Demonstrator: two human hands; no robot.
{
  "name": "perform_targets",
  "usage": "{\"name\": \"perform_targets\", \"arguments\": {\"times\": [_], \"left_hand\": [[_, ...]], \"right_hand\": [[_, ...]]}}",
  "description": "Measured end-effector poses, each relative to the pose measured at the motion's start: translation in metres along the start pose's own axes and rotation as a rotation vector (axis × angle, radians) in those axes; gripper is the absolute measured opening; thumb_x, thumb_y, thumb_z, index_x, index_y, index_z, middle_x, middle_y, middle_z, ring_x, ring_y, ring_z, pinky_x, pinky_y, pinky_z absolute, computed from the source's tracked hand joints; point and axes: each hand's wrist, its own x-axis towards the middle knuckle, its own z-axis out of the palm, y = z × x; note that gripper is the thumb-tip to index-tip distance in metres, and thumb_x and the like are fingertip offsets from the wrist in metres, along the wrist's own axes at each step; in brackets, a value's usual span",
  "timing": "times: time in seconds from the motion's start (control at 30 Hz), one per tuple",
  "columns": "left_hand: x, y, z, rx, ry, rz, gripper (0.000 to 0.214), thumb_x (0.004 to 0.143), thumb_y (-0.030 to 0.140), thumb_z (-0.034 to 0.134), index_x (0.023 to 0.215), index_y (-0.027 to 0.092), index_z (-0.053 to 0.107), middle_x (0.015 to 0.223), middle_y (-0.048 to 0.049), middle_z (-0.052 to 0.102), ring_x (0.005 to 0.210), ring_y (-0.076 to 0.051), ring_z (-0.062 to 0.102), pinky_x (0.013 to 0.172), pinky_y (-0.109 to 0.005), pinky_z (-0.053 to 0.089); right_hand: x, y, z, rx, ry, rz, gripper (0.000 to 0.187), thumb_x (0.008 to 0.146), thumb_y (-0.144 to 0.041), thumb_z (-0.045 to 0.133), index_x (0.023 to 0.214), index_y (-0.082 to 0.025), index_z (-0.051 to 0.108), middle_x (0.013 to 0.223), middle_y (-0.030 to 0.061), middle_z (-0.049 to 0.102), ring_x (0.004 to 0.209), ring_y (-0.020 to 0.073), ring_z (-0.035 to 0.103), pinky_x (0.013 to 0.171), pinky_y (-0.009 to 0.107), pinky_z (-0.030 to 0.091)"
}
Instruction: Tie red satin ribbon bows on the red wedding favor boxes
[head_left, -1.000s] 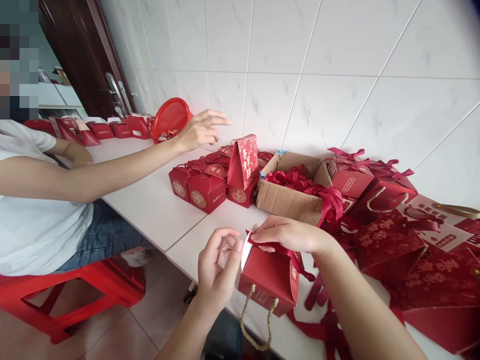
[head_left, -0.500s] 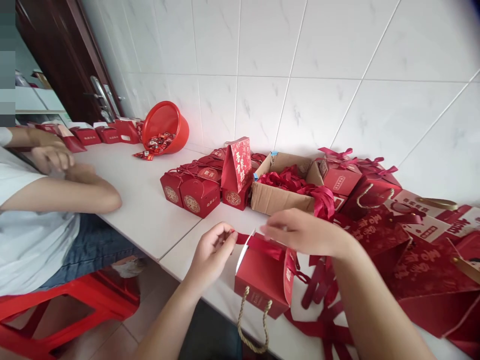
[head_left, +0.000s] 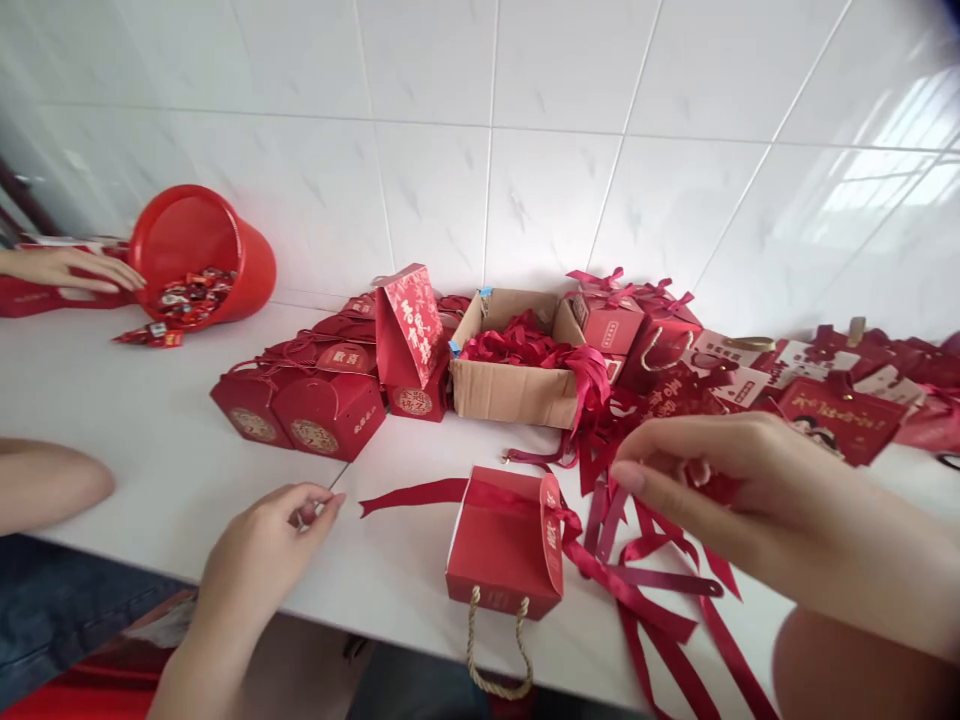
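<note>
A small red gift box (head_left: 504, 535) with a twisted rope handle (head_left: 517, 675) stands on the table before me. A dark red ribbon (head_left: 416, 492) runs across its top, one end lying loose to the left. My left hand (head_left: 262, 555) is left of that end and apart from it, thumb and finger pinched together with nothing visible between them. My right hand (head_left: 727, 490) is right of the box with fingers curled. Its fingertips meet the upper end of a dark red strap (head_left: 607, 525) and seem to pinch it. Several ribbons (head_left: 664, 645) lie loose below.
A cardboard box (head_left: 514, 395) of ribbon stands at the back, beside red candy boxes (head_left: 326, 415). Packed gift boxes (head_left: 604, 325) fill the back right. Farther left, a co-worker's hand (head_left: 71, 268) reaches to a tipped red bucket (head_left: 255, 265) of sweets.
My left hand has let go of the ribbon end and moved left. My right hand has moved right, from above the box to the straps. The view has turned right.
</note>
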Motion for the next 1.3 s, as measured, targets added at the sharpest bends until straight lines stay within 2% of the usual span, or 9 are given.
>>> {"name": "perform_targets", "arguments": {"times": [0.13, 0.23, 0.37, 0.5, 0.63, 0.8, 0.97, 1.13, 1.3], "left_hand": [[-0.005, 0.004, -0.009, -0.201, 0.021, -0.031, 0.028, 0.072, 0.051, 0.062, 0.077, 0.023, 0.065, 0.065, -0.0013, 0.063, 0.059, -0.019, 0.059, 0.054, -0.025, 0.044], [-0.030, 0.017, -0.009, -0.469, -0.408, 0.025, 0.033, 0.083, 0.049, 0.053, 0.092, 0.022, 0.068, 0.057, 0.0001, 0.059, 0.052, -0.016, 0.055, 0.049, -0.023, 0.043], [-0.054, 0.040, 0.004, -0.566, -0.730, 0.196, 0.035, 0.092, 0.039, 0.041, 0.109, 0.019, 0.063, 0.055, 0.0021, 0.053, 0.052, -0.014, 0.052, 0.057, -0.023, 0.045], [-0.052, 0.064, 0.018, -0.434, -0.708, 0.262, 0.037, 0.095, 0.038, 0.034, 0.088, 0.017, 0.063, 0.058, 0.0013, 0.046, 0.055, -0.014, 0.046, 0.054, -0.023, 0.040], [-0.047, 0.072, 0.026, -0.519, -0.669, 0.215, 0.042, 0.097, 0.041, 0.030, 0.124, 0.018, 0.053, 0.068, -0.0004, 0.054, 0.061, -0.015, 0.052, 0.061, -0.024, 0.044], [-0.050, 0.073, 0.038, -0.788, -0.478, 0.103, 0.056, 0.093, 0.049, 0.037, 0.145, 0.028, 0.032, 0.124, -0.0102, 0.058, 0.107, -0.025, 0.058, 0.093, -0.036, 0.046], [-0.044, 0.091, 0.044, -1.288, -0.294, -0.049, 0.064, 0.088, 0.050, 0.051, 0.145, 0.040, 0.024, 0.123, -0.0073, 0.062, 0.111, -0.025, 0.059, 0.091, -0.040, 0.049], [-0.031, 0.100, 0.036, -1.580, -0.119, -0.186, 0.029, 0.078, 0.037, 0.070, 0.105, 0.026, 0.068, 0.087, -0.0033, 0.072, 0.082, -0.018, 0.066, 0.072, -0.030, 0.054], [-0.025, 0.094, 0.028, -1.579, -0.066, -0.282, 0.027, 0.069, 0.035, 0.077, 0.055, 0.015, 0.066, 0.055, -0.0007, 0.064, 0.055, -0.013, 0.059, 0.054, -0.027, 0.050]], "right_hand": [[-0.036, 0.013, 0.036, 0.103, -0.316, 0.177, 0.024, 0.089, -0.043, 0.054, 0.095, -0.025, 0.070, 0.063, 0.0012, 0.064, 0.052, 0.0128, 0.055, 0.046, 0.022, 0.039], [-0.073, 0.027, 0.074, 0.241, -0.437, 0.418, 0.034, 0.092, -0.047, 0.047, 0.119, -0.030, 0.060, 0.070, 0.0014, 0.063, 0.063, 0.0152, 0.060, 0.055, 0.023, 0.045], [-0.097, 0.038, 0.119, 0.398, -0.138, 0.647, 0.048, 0.093, -0.051, 0.041, 0.131, -0.023, 0.051, 0.065, 0.0000, 0.052, 0.061, 0.0141, 0.051, 0.054, 0.025, 0.040], [-0.093, 0.034, 0.140, 0.651, 0.076, 0.745, 0.053, 0.092, -0.054, 0.043, 0.128, -0.016, 0.054, 0.057, -0.0037, 0.043, 0.051, 0.0095, 0.039, 0.049, 0.022, 0.032], [-0.082, 0.027, 0.143, 0.959, 0.094, 0.748, 0.052, 0.092, -0.052, 0.046, 0.131, -0.018, 0.050, 0.051, -0.0054, 0.046, 0.043, 0.0070, 0.033, 0.041, 0.019, 0.026], [-0.072, 0.027, 0.146, 1.466, 0.195, 0.715, 0.046, 0.091, -0.046, 0.050, 0.132, -0.023, 0.046, 0.049, -0.0074, 0.045, 0.038, 0.0052, 0.024, 0.036, 0.015, 0.019], [-0.063, 0.034, 0.147, 1.859, 0.222, 0.678, 0.040, 0.094, -0.049, 0.042, 0.112, -0.018, 0.060, 0.045, -0.0101, 0.024, 0.038, 0.0062, 0.007, 0.029, 0.013, 0.013], [-0.060, 0.034, 0.144, 1.859, 0.524, 0.576, 0.031, 0.097, -0.039, 0.042, 0.105, -0.020, 0.064, 0.051, -0.0097, 0.012, 0.044, 0.0088, -0.001, 0.031, 0.010, 0.013], [-0.066, 0.034, 0.136, 1.717, 0.677, 0.475, 0.027, 0.096, -0.040, 0.044, 0.091, -0.027, 0.066, 0.053, -0.0079, 0.012, 0.045, 0.0095, -0.001, 0.032, 0.013, 0.011]]}}
